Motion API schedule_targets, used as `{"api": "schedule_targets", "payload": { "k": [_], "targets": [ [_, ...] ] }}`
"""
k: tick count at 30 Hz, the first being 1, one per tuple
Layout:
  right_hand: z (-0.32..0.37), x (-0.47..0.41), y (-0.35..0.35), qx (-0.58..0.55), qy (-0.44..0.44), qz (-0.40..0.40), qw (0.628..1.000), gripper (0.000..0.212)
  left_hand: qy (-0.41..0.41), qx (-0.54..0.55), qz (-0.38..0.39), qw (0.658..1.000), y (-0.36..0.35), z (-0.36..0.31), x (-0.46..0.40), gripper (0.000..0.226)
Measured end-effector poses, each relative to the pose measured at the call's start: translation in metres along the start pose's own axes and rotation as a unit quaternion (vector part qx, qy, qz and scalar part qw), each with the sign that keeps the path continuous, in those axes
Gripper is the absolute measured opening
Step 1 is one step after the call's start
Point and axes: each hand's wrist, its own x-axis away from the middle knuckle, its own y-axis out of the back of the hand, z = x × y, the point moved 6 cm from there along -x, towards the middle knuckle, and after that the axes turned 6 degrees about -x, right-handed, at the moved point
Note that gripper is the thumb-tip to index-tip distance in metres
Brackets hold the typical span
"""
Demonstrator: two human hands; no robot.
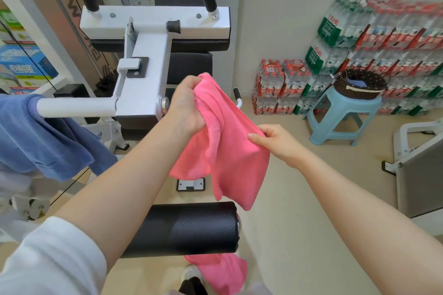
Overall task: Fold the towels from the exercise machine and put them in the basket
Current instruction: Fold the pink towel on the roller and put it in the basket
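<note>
In hand: pink towel (223,146), bunched and unfolded, held in mid-air; left hand (185,108) fisted on its top edge, right hand (275,142) pinching its side. Pending: blue towel (48,141) draped on the exercise machine (143,60); second pink towel (220,270) below the roller pad. Basket (359,85) on stool, blue cloth inside. Judged partly done.
</note>
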Motion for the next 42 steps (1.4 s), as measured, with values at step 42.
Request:
{"api": "schedule_targets", "payload": {
  "k": [42],
  "targets": [
    [0.013, 0.074, -0.011, 0.066, 0.067, 0.077, 0.993, 0.032, -0.161, -0.768, 0.118, 0.608, -0.018, 0.119, 0.061, 0.015]
  ]
}}
